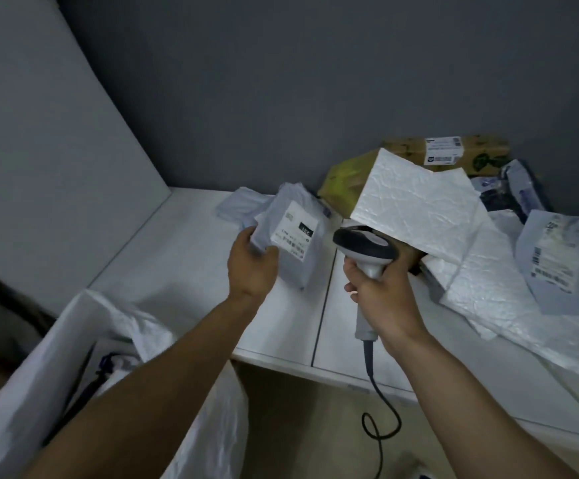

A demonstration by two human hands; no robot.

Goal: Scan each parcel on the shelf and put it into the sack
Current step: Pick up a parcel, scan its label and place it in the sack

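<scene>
The left hand pinches a grey parcel by its lower left corner, thumb on the labelled face. It holds the parcel just left of the scanner, whose handle the right hand grips with fingers curled round. The parcel looks like a light, soft poly bag, probably slick and floppy, so an edge hold clear of the label should keep the barcode flat and uncovered; the sack gapes well below and left of the scanner, and more parcels lie heaped to its right.

Grey wall, beige floor
</scene>
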